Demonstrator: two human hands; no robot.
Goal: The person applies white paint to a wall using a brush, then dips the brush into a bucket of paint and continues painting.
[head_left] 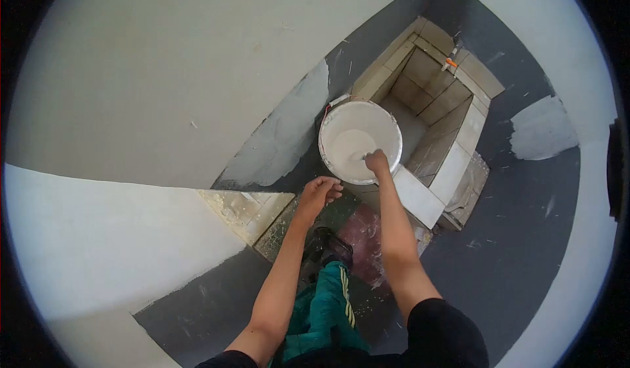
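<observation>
A white bucket (326, 146) holds a pale, creamy white liquid (348, 146) and has a smeared rim. My right hand (377, 162) is closed over its near right side, gripping something I cannot make out. Just beside these fingers, a small pale shape touches the liquid. My left hand (319, 194) hangs just outside the bucket's near left rim, its fingers loosely bent and apart, with nothing visible in them.
Behind and right of the bucket is a tiled basin (453, 146) with an orange-handled tap (450, 63). A tiled corner ledge (252, 212) lies left. Dark grey walls with white patches (543, 128) surround me; my shoe (331, 244) is on the stained floor.
</observation>
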